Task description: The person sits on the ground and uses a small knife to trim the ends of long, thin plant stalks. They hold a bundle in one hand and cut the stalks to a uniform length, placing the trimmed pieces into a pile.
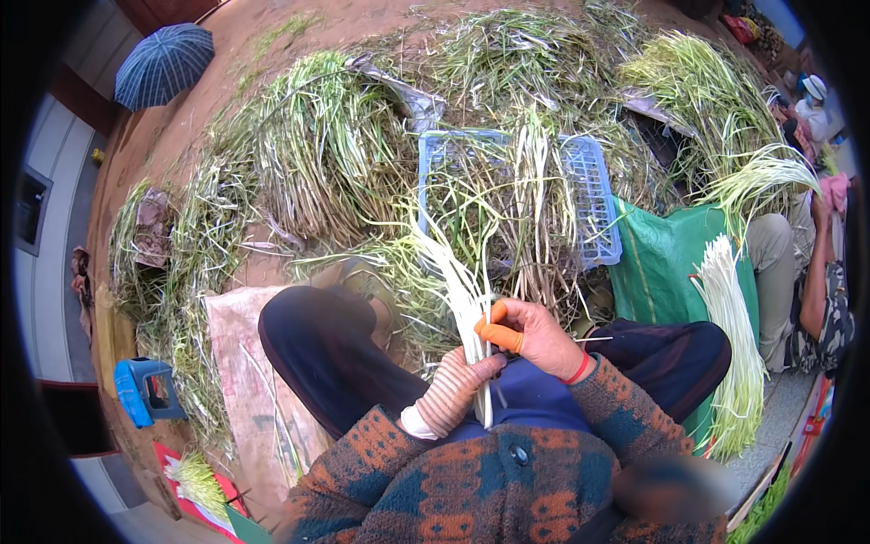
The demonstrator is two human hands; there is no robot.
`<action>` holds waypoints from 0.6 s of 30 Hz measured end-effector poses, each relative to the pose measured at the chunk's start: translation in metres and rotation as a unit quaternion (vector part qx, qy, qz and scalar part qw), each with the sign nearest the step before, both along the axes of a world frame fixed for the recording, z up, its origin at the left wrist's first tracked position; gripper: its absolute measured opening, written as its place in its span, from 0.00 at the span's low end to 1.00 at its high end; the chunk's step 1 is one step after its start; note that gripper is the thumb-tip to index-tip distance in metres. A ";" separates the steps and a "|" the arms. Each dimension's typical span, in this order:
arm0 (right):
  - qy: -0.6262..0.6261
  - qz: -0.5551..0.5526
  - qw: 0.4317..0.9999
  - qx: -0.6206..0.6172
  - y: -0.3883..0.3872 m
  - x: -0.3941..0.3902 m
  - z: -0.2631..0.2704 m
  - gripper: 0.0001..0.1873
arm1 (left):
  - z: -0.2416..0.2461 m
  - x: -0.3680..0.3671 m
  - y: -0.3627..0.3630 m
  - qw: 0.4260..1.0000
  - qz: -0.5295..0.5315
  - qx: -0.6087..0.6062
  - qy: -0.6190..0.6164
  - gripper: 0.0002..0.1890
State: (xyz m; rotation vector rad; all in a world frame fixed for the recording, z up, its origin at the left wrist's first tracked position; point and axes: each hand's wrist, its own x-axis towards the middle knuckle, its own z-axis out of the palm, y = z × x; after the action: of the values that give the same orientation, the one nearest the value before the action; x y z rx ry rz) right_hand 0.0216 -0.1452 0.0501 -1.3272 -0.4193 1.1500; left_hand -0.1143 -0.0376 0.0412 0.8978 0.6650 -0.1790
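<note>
My left hand (457, 389), in a striped knit glove, is closed around a loose bunch of pale, trimmed leafy stalks (457, 292), which look like blanched chives. The white lower ends stick out below the fist over my lap, and the yellowish tips fan up and to the left. My right hand (540, 334) has orange finger covers on the thumb and index finger and a red band at the wrist. Those two fingertips pinch at the bunch's right side, just above the left hand. Beyond lies a blue plastic crate (612, 234) bearing untrimmed, brown-based stalks (533, 197).
Heaps of untrimmed stalks (326, 143) cover the ground ahead. A green woven sack (663, 272) and a large cleaned bundle (731, 353) lie right, beside a seated person (819, 299) holding stalks. Left are a pinkish sack (238, 319), blue stool (144, 391) and umbrella (163, 68).
</note>
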 end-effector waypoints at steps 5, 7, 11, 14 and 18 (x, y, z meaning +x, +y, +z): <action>-0.039 -0.025 0.999 -0.018 -0.012 0.027 -0.009 0.06 | -0.002 -0.015 0.005 0.984 0.005 -0.164 -0.075 0.17; -0.178 -0.117 0.975 -0.068 -0.005 0.053 -0.033 0.08 | -0.005 -0.020 0.015 0.958 -0.066 -0.256 -0.111 0.19; -0.464 -0.130 0.817 -0.316 -0.005 0.112 -0.074 0.16 | -0.005 -0.016 0.018 0.938 -0.123 -0.240 -0.220 0.18; -0.502 -0.076 0.757 -0.411 0.005 0.128 -0.098 0.16 | 0.016 -0.003 0.031 0.967 -0.090 -0.155 -0.180 0.18; -0.468 -0.083 0.775 -0.416 0.004 0.137 -0.112 0.13 | 0.061 0.029 0.066 0.973 0.045 0.023 -0.227 0.21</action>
State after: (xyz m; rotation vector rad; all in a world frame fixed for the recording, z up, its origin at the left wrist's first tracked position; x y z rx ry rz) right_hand 0.1582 -0.1407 -0.0617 -2.6727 -0.4919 0.3967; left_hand -0.0848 0.0279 0.1026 0.9115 0.2829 0.1239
